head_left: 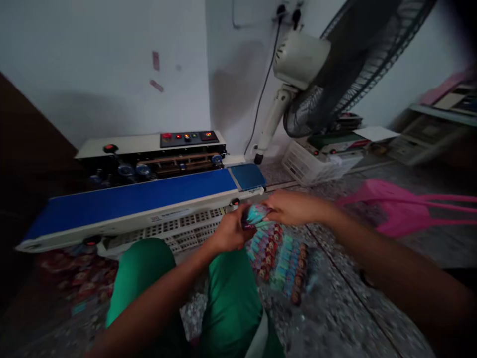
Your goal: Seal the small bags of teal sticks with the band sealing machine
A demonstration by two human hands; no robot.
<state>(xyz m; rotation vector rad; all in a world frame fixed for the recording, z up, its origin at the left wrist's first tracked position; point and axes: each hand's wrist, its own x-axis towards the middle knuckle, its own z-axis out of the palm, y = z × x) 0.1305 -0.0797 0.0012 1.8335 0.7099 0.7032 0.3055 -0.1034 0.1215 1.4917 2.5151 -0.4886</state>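
My left hand [231, 231] and my right hand [288, 207] are close together above my right knee. Both are closed on a small teal and purple item in shiny wrapping [257, 214], one hand at each side. My fingers cover part of it and blur hides the rest, so its exact kind does not show. Just below lie rows of small teal and reddish-brown figures [286, 266], side by side on the floor. The band sealer's blue conveyor belt [149, 196] runs beyond my left hand.
The sealer's panel [190, 138] has lit lights and a display. Beneath the belt is a white perforated crate [182, 233]; reddish packets [80, 276] lie at left. A large fan [335, 64] leans in above. A white basket [316, 164] and pink stool [395, 206] stand right.
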